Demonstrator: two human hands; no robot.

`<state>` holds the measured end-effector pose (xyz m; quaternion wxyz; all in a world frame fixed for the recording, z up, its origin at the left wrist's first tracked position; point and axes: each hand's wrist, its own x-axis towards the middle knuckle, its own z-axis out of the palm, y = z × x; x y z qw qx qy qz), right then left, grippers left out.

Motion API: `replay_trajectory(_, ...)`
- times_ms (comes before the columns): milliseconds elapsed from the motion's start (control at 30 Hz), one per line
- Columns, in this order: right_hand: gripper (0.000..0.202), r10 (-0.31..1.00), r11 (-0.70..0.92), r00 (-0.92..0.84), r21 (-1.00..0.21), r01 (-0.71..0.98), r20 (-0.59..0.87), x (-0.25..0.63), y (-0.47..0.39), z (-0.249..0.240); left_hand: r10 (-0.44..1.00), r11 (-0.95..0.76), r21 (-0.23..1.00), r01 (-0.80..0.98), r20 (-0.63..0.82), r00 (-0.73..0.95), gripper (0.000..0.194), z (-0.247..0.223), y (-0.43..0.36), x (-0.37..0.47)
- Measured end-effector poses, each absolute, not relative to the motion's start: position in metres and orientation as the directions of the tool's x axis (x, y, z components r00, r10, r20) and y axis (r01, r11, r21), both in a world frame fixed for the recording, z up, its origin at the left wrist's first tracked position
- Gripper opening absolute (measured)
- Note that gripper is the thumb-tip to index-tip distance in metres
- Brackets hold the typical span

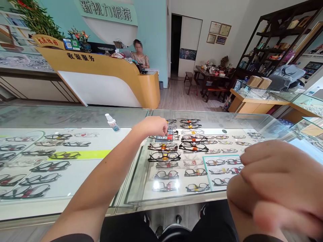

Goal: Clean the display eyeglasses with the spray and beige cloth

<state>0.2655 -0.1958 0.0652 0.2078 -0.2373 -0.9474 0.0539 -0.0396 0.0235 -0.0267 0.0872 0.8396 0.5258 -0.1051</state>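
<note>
Over the glass display case, my left hand is closed, its curled fingers beside several dark-rimmed glasses. Its fingertips are mostly hidden, so anything in them cannot be made out. Black glasses with an orange tag lie nearer me, below that hand; another dark pair is to their right. My right hand is raised close to the camera at the right, blurred, fingers curled in, their tips hidden. A white spray bottle stands left of my left hand.
More glasses lie in rows at the left. Beyond the case, a person sits behind a yellow and white counter. A wooden table with benches is at the back. Another display case holds boxes at the right.
</note>
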Motion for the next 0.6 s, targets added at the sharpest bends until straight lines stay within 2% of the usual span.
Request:
replay_trajectory(100,0.051,0.554,0.832,-0.754,-0.244,0.498,0.352,0.254,-0.174,0.072,0.892,-0.418,0.148,0.897,-0.122,0.435,0.023,0.0,0.01,-0.051)
replay_trajectory(167,0.048,0.602,0.798,-0.73,-0.292,0.528,0.325,0.246,-0.159,0.073,0.907,-0.4,0.369,0.839,0.029,0.42,0.024,0.012,0.001,-0.054)
replay_trajectory(267,0.044,0.692,0.718,-0.663,-0.359,0.596,0.285,0.23,-0.134,0.065,0.912,-0.397,0.707,0.585,0.231,0.34,0.024,0.02,-0.012,-0.049)
replay_trajectory(333,0.041,0.737,0.675,-0.596,-0.402,0.619,0.318,0.219,-0.117,0.058,0.895,-0.432,0.824,0.368,0.343,0.283,0.024,0.02,-0.019,-0.042)
replay_trajectory(467,0.022,0.816,0.578,-0.423,-0.522,0.627,0.395,0.201,-0.089,0.045,0.868,-0.456,0.89,-0.007,0.447,0.215,0.021,0.019,-0.031,-0.029)
replay_trajectory(600,0.022,0.766,0.643,-0.402,-0.606,0.469,0.501,0.197,-0.078,0.039,0.864,-0.428,0.892,-0.141,0.45,0.225,0.02,0.019,-0.038,-0.026)
